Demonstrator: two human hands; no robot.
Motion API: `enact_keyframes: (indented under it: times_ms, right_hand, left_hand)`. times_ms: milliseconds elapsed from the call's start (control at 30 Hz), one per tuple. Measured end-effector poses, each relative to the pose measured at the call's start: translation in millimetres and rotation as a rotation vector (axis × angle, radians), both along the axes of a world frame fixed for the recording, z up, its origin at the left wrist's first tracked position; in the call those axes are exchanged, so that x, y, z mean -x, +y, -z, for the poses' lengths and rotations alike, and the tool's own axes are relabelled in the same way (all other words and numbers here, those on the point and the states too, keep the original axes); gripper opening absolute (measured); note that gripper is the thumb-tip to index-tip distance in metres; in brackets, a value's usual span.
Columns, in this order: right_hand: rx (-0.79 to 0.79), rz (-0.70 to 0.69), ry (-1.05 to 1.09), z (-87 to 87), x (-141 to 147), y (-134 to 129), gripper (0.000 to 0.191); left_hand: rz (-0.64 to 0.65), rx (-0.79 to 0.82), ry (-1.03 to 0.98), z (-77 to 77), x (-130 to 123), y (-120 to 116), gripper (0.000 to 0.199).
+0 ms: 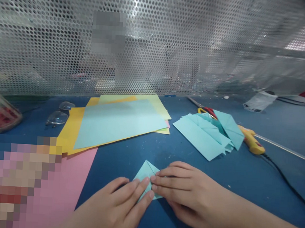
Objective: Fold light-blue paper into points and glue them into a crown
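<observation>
A small folded piece of light blue paper (pixel 146 169) lies on the blue table (pixel 129 150) near the front, one corner pointing away from me, with creases showing. My left hand (pixel 122 201) rests on its left and lower part, fingers slightly apart. From the right, my right hand (pixel 189 192) touches the paper with its fingers pressed together, the fingertips meeting those of my left hand at the middle. Both hands cover much of the paper's lower half. Past them on the right sits a pile of folded light blue pieces (pixel 203 134).
Blue, yellow and green sheets (pixel 120 126) lie behind; a pink sheet (pixel 60 191) is at left. Glasses (pixel 58 118) and a clear container (pixel 2 115) stand further left. Scissors (pixel 209 112), a yellow glue gun (pixel 254 142) with its cord and a mask (pixel 260 101) are right. Perforated metal (pixel 145 58) rises behind.
</observation>
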State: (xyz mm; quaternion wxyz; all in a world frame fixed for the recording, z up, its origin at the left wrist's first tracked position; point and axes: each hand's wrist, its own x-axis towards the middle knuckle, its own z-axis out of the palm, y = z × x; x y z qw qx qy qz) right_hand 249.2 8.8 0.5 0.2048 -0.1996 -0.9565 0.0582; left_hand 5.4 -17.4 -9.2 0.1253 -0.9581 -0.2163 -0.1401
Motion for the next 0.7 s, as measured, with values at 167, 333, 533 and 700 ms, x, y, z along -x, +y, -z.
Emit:
enact_keyframes:
  times_ms: [167,333,533,700]
  right_hand:
    - [-0.201,0.115,0.061,-4.0,-9.1,7.2,0.026]
    - [-0.32,0.704,-0.007,-3.2,-36.8,22.4,0.029]
    - [-0.218,1.075,-0.136,11.5,-74.3,41.1,0.055]
    - [-0.172,0.965,-0.104,9.2,-74.3,42.8,0.035]
  left_hand:
    - [-0.054,0.148,-0.007,-5.2,-0.2,5.2,0.039]
    - [-0.143,0.337,-0.067,-15.9,3.6,5.4,0.027]
    - [-0.098,0.368,-0.128,-20.0,5.5,5.3,0.011]
    - [-0.089,0.208,-0.141,-26.0,-1.7,12.4,0.018]
